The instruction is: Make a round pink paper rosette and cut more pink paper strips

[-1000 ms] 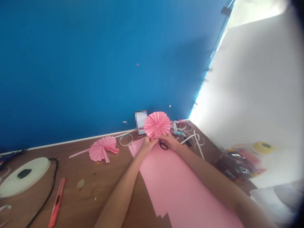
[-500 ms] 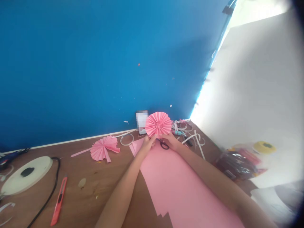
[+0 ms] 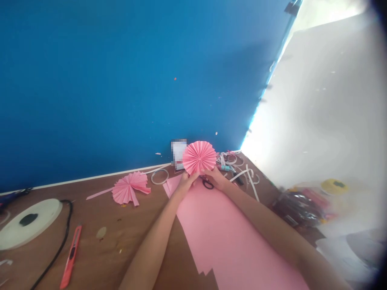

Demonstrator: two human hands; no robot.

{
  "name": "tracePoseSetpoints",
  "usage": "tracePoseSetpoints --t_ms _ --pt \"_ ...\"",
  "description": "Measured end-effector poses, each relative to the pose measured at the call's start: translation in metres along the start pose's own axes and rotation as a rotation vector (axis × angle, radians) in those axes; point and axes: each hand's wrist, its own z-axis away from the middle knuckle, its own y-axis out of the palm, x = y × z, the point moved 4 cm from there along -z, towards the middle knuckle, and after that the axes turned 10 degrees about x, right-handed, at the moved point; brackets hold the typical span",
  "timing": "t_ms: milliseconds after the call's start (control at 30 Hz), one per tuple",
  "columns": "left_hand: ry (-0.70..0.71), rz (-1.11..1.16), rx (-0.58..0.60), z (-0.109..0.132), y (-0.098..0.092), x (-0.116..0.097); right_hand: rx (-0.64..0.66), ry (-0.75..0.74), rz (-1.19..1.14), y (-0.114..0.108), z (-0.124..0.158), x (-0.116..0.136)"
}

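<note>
A round pink pleated paper fan (image 3: 198, 156) stands upright near the blue wall. My left hand (image 3: 185, 183) pinches its lower left edge, fingers closed on it. My right hand (image 3: 216, 178) grips its lower right edge, also closed on it. Both hands hover over a large pink paper sheet (image 3: 223, 237) lying on the brown table (image 3: 121, 237). Black-handled scissors (image 3: 207, 184) lie on the sheet between my hands. A second pink pleated fan (image 3: 129, 191), partly unfolded, lies flat to the left.
A red box cutter (image 3: 70, 257) lies front left, beside a black cable (image 3: 59, 245) and a white tape roll (image 3: 28, 221). White paper strips (image 3: 243, 173) and a clear tape ring (image 3: 160, 176) lie by the wall. A bag of supplies (image 3: 299, 205) sits at right.
The fan and both hands stay almost in place, with only small shifts from head movement. My grip on the fan is unchanged.
</note>
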Motion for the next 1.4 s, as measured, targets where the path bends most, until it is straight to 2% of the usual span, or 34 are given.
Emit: tracePoseSetpoints --t_ms 167,333,667,933,1200,1400 --pt "-0.020 0.001 -0.016 0.0035 0.0018 -0.0053 0.013 0.005 0.000 0.0050 0.0008 0.0044" --pt "-0.059 0.013 -0.062 0.0032 -0.0018 -0.0008 0.047 -0.023 0.008 0.0079 0.0015 0.0072" --pt "-0.034 -0.012 -0.114 0.0023 -0.0015 -0.0041 0.032 0.002 0.032 0.0039 0.0011 0.0024" --pt "-0.065 -0.026 -0.083 0.0036 -0.0041 0.0019 0.049 -0.005 0.050 0.0063 0.0006 0.0048" --pt "-0.090 0.015 -0.038 0.0050 0.0014 -0.0034 0.030 0.013 0.035 0.0047 0.0020 0.0043" --pt "-0.011 -0.066 -0.057 0.0025 -0.0024 -0.0025 0.058 -0.002 -0.052 0.0061 -0.0014 0.0090"
